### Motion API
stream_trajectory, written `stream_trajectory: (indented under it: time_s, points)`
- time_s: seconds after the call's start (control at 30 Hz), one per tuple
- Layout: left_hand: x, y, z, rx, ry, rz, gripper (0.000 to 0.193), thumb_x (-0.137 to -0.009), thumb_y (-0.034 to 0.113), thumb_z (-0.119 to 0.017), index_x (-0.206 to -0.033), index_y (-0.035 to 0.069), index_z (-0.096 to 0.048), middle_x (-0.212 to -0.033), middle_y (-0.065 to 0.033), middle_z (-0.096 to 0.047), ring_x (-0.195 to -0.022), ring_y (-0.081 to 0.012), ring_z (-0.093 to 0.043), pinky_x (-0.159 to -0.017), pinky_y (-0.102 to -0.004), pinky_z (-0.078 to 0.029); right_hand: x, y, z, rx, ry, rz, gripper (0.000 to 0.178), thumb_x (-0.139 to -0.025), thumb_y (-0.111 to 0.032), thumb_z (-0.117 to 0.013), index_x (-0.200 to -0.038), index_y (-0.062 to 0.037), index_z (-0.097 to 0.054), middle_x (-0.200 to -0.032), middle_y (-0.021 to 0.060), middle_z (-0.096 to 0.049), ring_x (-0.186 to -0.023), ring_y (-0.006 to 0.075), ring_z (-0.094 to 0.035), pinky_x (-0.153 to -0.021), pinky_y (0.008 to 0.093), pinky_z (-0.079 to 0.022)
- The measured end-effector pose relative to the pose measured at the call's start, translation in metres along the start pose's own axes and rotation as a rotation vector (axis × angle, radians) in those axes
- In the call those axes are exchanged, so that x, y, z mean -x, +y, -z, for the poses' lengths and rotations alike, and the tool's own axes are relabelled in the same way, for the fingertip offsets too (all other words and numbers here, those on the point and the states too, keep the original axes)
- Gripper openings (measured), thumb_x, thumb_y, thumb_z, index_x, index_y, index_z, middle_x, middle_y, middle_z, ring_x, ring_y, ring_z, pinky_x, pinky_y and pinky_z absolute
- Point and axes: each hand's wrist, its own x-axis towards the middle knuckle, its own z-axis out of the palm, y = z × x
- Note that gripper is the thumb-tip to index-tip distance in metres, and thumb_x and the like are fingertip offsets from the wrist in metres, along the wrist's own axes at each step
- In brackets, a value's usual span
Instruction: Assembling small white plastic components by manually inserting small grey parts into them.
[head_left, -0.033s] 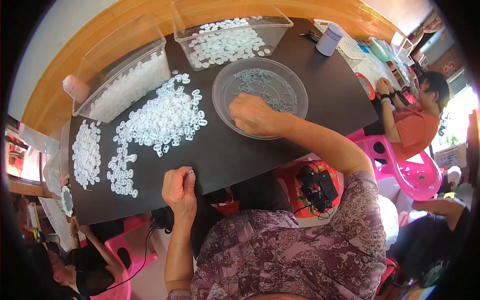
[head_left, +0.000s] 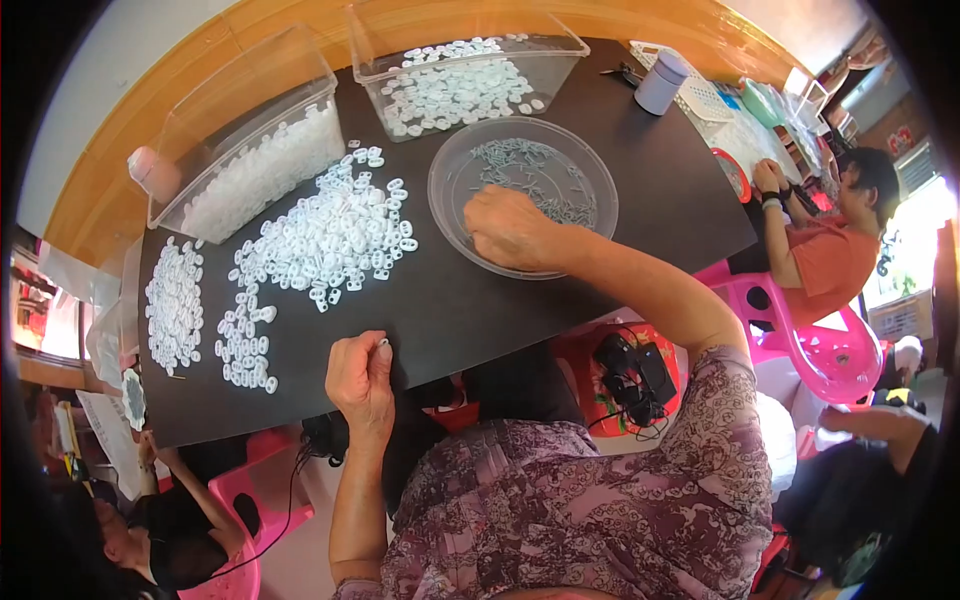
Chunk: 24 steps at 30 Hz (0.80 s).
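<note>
My right hand (head_left: 510, 228) reaches into a round clear plastic tub (head_left: 440, 225) with small slender grey pieces (head_left: 515, 152), like screws or pins, on its bottom. Its fingers are curled and closed, and their tips are hidden beneath the hand. At the table's front edge my left hand (head_left: 362, 382) is closed in a pinch, thumb against the curled forefinger. A tiny pale spot shows at the thumb tip; I cannot make out what is held. Beyond the left hand spreads a heap of white oval plastic parts with two holes (head_left: 325, 235).
Smaller piles of white parts (head_left: 174, 305) lie at the left of the dark table (head_left: 660, 190). Two clear bins (head_left: 470, 85) of white parts stand at the back, a lilac jar (head_left: 661, 82) at the far right. Co-workers sit right and left on pink chairs (head_left: 850, 360).
</note>
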Motion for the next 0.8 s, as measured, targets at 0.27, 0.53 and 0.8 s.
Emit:
stream_trajectory:
  time_s: [0.27,0.53,0.8]
  points:
    - [0.002,0.0,0.009,0.042,0.014,0.023,0.01,-0.085,0.006,-0.062,-0.09,-0.002,-0.063,-0.073,-0.0018,-0.053,-0.064,-0.0123,-0.048,-0.061,-0.0233,-0.04,0.007,-0.027,0.025,-0.167,0.118,-0.166,0.007,-0.073,0.0,-0.058,-0.079,-0.0043,-0.055,-0.073,0.0099,-0.054,-0.07,0.0248,-0.054,-0.062,0.0351,-0.044]
    - [-0.006,0.025,0.027,0.885,0.005,0.651,0.01,-0.085,0.005,-0.062,-0.093,-0.002,-0.062,-0.075,-0.0061,-0.062,-0.063,-0.0086,-0.054,-0.056,-0.0195,-0.041,-0.002,-0.108,0.011,-0.788,0.096,-0.307,0.012,-0.076,0.005,-0.063,-0.084,-0.0028,-0.064,-0.078,0.0,-0.055,-0.068,0.0068,-0.048,-0.061,0.0224,-0.04]
    - [0.001,0.04,0.04,0.969,-0.018,0.67,0.012,-0.085,0.008,-0.063,-0.09,-0.003,-0.062,-0.076,-0.0079,-0.063,-0.061,-0.0101,-0.054,-0.055,-0.0203,-0.041,-0.019,-0.151,-0.005,-1.053,-0.102,-0.477,0.007,-0.08,0.002,-0.063,-0.086,0.0002,-0.062,-0.078,-0.0003,-0.057,-0.071,0.0036,-0.051,-0.061,0.0202,-0.041]
